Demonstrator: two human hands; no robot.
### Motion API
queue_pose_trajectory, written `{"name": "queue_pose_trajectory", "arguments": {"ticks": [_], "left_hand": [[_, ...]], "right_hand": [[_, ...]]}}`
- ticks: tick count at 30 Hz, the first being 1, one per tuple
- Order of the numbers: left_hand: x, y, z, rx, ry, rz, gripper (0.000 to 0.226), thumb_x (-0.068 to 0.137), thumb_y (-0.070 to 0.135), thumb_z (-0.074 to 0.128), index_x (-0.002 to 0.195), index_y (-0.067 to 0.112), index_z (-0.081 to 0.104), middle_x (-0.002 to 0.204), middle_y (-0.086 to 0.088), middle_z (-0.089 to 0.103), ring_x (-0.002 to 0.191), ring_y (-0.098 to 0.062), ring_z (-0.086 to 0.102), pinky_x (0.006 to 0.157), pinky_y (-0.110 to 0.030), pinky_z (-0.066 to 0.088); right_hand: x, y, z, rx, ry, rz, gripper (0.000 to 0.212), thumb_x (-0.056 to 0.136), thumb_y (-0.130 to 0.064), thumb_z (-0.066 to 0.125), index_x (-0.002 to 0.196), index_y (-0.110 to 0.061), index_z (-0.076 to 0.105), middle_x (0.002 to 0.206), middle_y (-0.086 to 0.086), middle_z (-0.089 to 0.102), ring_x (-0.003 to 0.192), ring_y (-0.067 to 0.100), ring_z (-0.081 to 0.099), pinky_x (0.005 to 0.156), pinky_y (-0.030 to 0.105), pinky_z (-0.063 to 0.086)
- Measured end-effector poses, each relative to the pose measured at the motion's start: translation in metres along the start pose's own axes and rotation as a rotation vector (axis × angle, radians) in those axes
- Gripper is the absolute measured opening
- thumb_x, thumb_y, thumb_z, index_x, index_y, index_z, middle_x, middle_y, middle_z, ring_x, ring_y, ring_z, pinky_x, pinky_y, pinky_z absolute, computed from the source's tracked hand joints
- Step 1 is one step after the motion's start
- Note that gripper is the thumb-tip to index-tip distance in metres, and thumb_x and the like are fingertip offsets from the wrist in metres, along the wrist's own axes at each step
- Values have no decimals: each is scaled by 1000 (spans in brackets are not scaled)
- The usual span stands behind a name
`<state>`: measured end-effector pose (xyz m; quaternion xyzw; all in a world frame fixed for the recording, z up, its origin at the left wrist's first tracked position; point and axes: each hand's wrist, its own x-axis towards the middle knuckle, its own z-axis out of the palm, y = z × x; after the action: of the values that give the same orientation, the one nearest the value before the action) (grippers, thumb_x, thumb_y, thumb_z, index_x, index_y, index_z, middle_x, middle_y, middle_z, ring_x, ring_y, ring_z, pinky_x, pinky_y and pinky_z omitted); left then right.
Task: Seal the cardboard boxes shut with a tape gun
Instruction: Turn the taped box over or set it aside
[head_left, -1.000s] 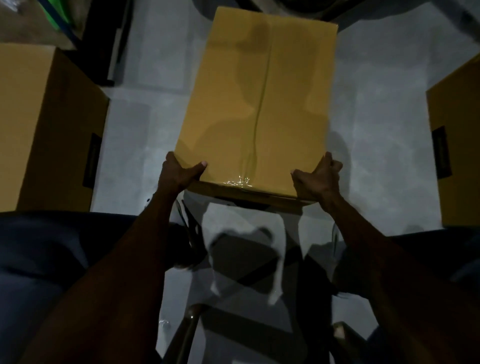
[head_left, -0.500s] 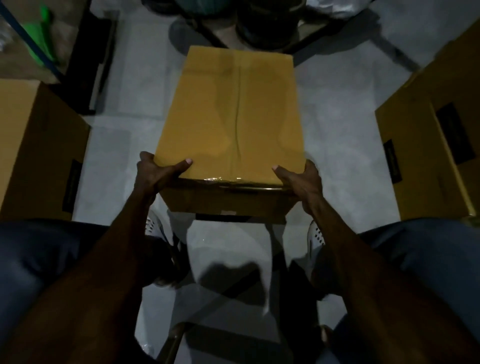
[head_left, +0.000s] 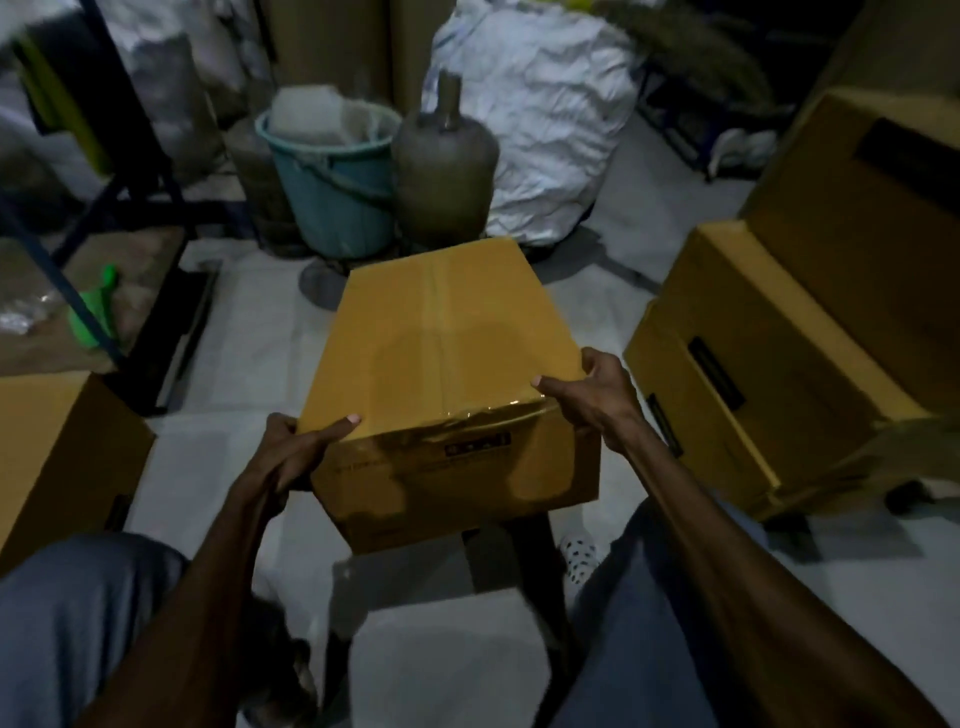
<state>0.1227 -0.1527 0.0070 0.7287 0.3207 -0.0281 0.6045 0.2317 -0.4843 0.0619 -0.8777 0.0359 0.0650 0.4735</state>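
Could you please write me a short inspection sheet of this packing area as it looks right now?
Surface: pale floor, dimly lit.
Job's things: held cardboard box has clear tape along its top seam; no tape gun seen.
Clutter: teal bucket, dusty water jug and white sack behind the box.
Grippers: left hand and right hand each grip a near top corner of the box, thumbs on top.
Cables: nothing seen.
Surroundings: stacked boxes at right, another box at left, blue metal rack at far left.
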Motion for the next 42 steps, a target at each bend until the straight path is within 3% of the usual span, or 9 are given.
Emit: {"name": "queue_pose_trajectory", "arguments": {"ticks": [3, 6, 11, 17, 22, 28, 35, 39, 42], "left_hand": [[-21, 35, 29, -44, -60, 131, 59, 58, 59, 84, 71, 12, 51, 65, -5, 53, 60, -21, 56, 62, -35, 48], [-39, 72, 56, -70, -115, 230, 60, 56, 57, 87, 64, 10, 52, 65, -13, 53, 64, -36, 60, 63, -41, 44], [-73, 146, 108, -162, -171, 361, 76, 51, 64, 87, 94, 6, 63, 93, -14, 67, 86, -32, 67, 65, -40, 53], [-115, 229, 176, -228, -208, 471, 68, 73, 45, 82, 119, 14, 43, 109, -6, 56, 87, -20, 61, 56, -31, 48], [-152, 294, 215, -324, -327, 560, 71, 72, 46, 83, 122, 16, 42, 115, -11, 59, 93, -25, 65, 60, -35, 54], [-202, 367, 271, -373, -386, 705, 55, 87, 27, 73, 125, 12, 35, 101, 1, 52, 77, -8, 57, 41, -12, 46], [-232, 444, 369, -324, -584, 908, 61, 91, 50, 61, 137, 25, 29, 128, 0, 51, 104, -13, 61, 62, -18, 57], [-246, 449, 446, -101, -596, 1066, 57, 93, 55, 53, 141, 31, 32, 145, -9, 36, 128, -28, 47, 93, -50, 53], [-255, 454, 489, -33, -435, 1210, 51, 99, 46, 48, 147, 35, 33, 145, -8, 33, 122, -26, 49, 85, -35, 48]], "right_hand": [[-11, -13, -59, 52, 56, -54, 43, 63, -45, 85, 83, -23, 54, 72, 1, 60, 62, 24, 58, 52, 33, 49], [-31, -40, -117, 101, 141, -148, 43, 75, -27, 84, 107, -8, 63, 89, -1, 66, 73, 19, 62, 57, 29, 49], [-57, -66, -210, 106, 292, -196, 81, 76, -32, 82, 141, -3, 43, 133, 3, 52, 114, 20, 54, 95, 38, 47], [-91, -82, -317, 118, 432, -202, 65, 79, -23, 79, 134, -2, 50, 116, 5, 57, 80, 10, 53, 83, 41, 52], [-106, -103, -398, 78, 551, -240, 70, 76, -38, 80, 135, -12, 52, 118, -4, 58, 89, 21, 63, 66, 46, 60], [-112, -110, -480, 123, 712, -321, 69, 80, -33, 77, 138, -11, 48, 105, -6, 53, 82, 9, 54, 72, 38, 57], [-88, -71, -583, 81, 1021, -303, 70, 82, -42, 71, 142, -16, 46, 136, 7, 54, 108, 19, 53, 86, 36, 52], [-63, -26, -621, 27, 992, -140, 64, 86, -37, 71, 138, -8, 49, 140, 14, 49, 128, 34, 47, 96, 41, 46], [-43, 0, -619, -34, 1013, -114, 69, 92, -40, 63, 149, -15, 34, 162, 10, 9, 146, 31, 19, 112, 45, 29]]}}
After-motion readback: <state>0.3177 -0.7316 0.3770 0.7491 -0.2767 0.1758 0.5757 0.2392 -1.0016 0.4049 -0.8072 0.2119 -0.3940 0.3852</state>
